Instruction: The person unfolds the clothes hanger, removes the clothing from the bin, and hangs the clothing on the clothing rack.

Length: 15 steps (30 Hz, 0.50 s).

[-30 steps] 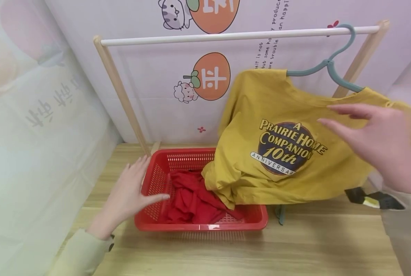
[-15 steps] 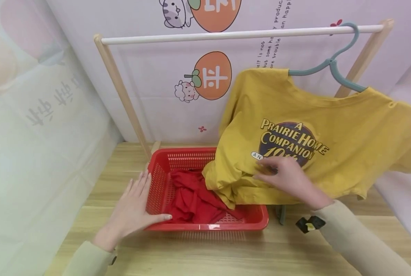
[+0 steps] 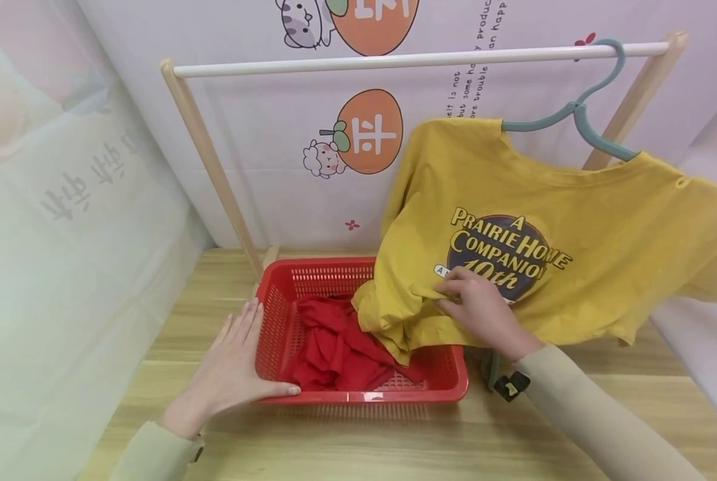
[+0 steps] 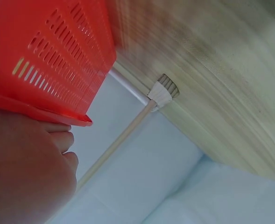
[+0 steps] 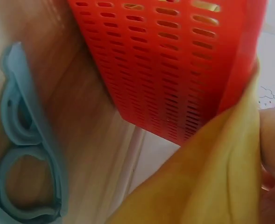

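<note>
A yellow T-shirt (image 3: 611,234) with a printed front hangs at the right from a blue-green hanger (image 3: 588,130). Its lower left part lies bunched over the red basket (image 3: 310,397). My right hand (image 3: 484,314) pinches the shirt's folded cloth below the print; in the right wrist view the yellow cloth drapes beside that hand, partly cut off by the frame. My left hand (image 3: 228,367) rests against the basket's left rim with fairly straight fingers, its thumb along the front rim. Crumpled red cloth (image 3: 334,347) lies inside the basket.
A rack with a white rail (image 3: 334,65) and wooden posts (image 3: 214,160) stands behind the basket. Blue-green hangers (image 5: 34,121) lie on the wooden table (image 3: 358,441) right of the basket. Printed sheeting covers the back wall (image 3: 262,200).
My right hand came down and left from the shirt's right shoulder to its lower front, and now pinches the cloth. My left hand settled lower against the basket rim.
</note>
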### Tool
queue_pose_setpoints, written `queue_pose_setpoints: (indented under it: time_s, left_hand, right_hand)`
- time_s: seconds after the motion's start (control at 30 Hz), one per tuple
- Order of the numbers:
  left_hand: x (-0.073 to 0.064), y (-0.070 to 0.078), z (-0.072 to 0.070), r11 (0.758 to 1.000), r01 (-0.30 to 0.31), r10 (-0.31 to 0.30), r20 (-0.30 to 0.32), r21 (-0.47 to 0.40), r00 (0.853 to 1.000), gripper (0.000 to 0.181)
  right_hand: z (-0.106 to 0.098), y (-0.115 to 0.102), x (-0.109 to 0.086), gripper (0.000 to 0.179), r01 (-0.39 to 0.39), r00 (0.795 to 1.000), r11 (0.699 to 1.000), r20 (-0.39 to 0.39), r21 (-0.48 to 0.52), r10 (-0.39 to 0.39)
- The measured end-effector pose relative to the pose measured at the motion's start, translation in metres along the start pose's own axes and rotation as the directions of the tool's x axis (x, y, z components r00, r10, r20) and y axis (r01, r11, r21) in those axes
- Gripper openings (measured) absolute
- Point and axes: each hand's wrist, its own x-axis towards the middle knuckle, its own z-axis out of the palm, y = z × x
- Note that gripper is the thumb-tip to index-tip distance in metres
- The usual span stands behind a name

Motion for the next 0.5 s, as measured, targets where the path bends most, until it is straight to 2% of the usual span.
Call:
queue_pose_setpoints:
  time_s: [0.1,0.2,0.3,0.37,0.43,0.5]
  left_hand:
    - [0.0,-0.001,0.002,1.0,0.001,-0.001,0.002,-0.003,1.0,0.144]
    - [0.0,-0.002,0.003,1.0,0.0,0.0,0.002,-0.009,1.0,0.144]
    - [0.0,-0.002,0.003,1.0,0.0,0.0,0.001,-0.011,1.0,0.144]
    - [0.0,-0.002,0.002,1.0,-0.001,0.001,0.002,-0.012,1.0,0.144]
    - [0.001,-0.002,0.002,1.0,-0.002,0.003,0.003,-0.009,1.0,0.144]
    - [0.001,-0.001,0.002,1.0,-0.004,0.004,0.005,-0.007,1.0,0.143]
  right_hand:
    - [-0.004,0.005,0.002,0.012,0.015,0.999,1.0,-0.036,-0.001,-0.015]
    - [-0.015,0.011,0.005,0.011,0.01,0.993,1.0,-0.115,0.013,-0.008]
    - [-0.032,0.015,0.01,0.01,-0.02,0.98,1.0,-0.196,0.02,0.024]
    - [-0.047,0.016,0.014,0.01,-0.072,0.971,0.996,-0.224,0.05,0.082]
    - [-0.062,0.018,0.019,0.01,-0.123,0.955,0.99,-0.263,0.073,0.138]
    - [-0.078,0.02,0.024,0.01,-0.173,0.927,0.982,-0.326,0.071,0.187]
